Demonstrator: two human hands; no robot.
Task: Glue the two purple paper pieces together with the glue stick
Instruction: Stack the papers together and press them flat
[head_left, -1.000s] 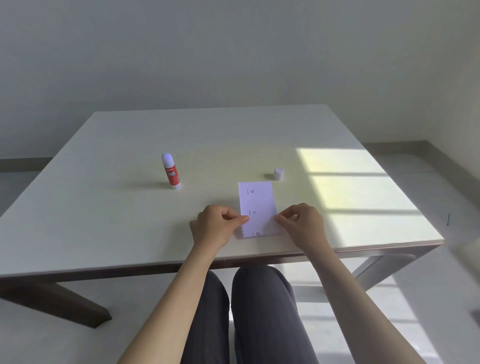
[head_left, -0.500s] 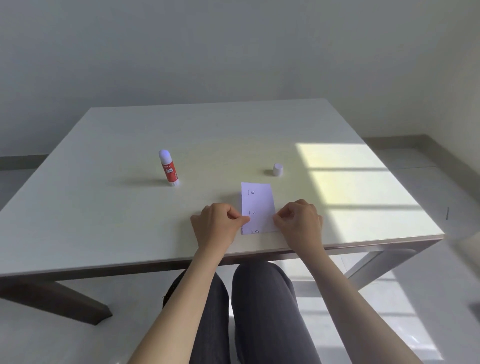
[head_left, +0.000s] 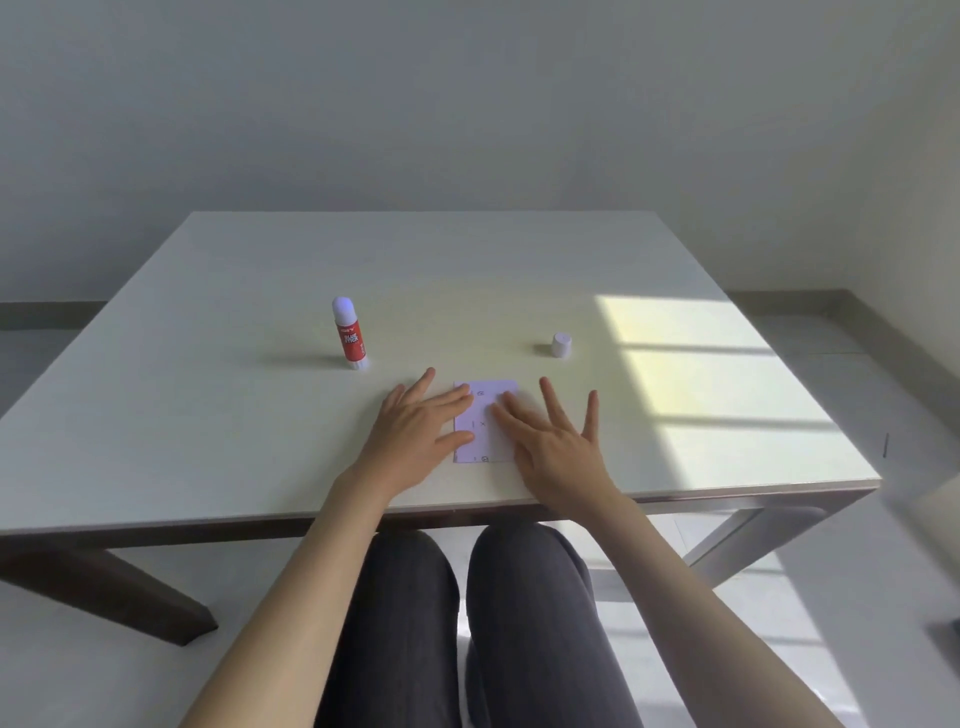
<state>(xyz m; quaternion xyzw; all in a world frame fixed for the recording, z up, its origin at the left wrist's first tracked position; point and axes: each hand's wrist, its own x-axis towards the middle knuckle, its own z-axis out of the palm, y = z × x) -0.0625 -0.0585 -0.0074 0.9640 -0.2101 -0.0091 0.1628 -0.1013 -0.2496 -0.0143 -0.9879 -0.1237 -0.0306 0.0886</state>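
A pale purple paper (head_left: 485, 426) with small printed marks lies flat on the white table (head_left: 260, 415), near its front edge. Only one rectangle shows, so I cannot tell whether a second piece lies under it. My left hand (head_left: 415, 431) rests flat with fingers spread, its fingertips on the paper's left edge. My right hand (head_left: 550, 441) lies flat with fingers spread over the paper's right side. A red glue stick (head_left: 350, 335) stands upright and uncapped, left of the paper and beyond my left hand. Its white cap (head_left: 561, 345) stands apart at the right.
The table's front edge (head_left: 467, 512) runs just below my wrists, with my knees under it. A bright patch of sunlight (head_left: 701, 395) falls on the table's right side. A grey wall stands behind the table.
Both hands have gone from pinching the paper's lower corners to lying flat on it with fingers spread. The paper now lies flat on the table.
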